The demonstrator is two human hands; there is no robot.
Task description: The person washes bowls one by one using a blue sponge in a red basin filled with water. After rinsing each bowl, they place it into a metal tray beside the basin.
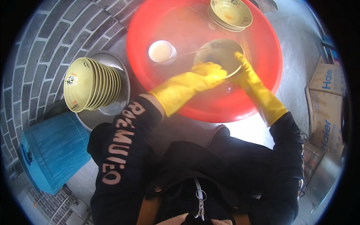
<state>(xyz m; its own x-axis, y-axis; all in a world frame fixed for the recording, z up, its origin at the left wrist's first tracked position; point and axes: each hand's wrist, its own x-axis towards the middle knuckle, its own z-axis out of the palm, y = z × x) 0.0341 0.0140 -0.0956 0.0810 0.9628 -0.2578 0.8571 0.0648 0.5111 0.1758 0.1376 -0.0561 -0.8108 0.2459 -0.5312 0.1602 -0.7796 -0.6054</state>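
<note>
Both my hands wear yellow rubber gloves and are over a large red plastic basin (146, 64) of cloudy water. At the right rim of a pale bowl (218, 50), my right hand (247, 69) grips the edge, fingers up along its side. My left hand (209, 72) is bunched against the bowl's near inner side; whether it pinches the rim or a cloth is hidden. Left of the bowl stands a white cup (161, 51) with cloudy liquid in it. Thin chopsticks (245, 46) lie in the water beside the bowl.
Several stacked yellow-green bowls (229, 14) sit at the basin's far side. To the left, a tall stack of similar bowls (80, 84) leans in a metal basin (123, 73), near a blue bin (56, 149) and a brick-patterned wall (56, 36). Haier cardboard (323, 104) stands at right.
</note>
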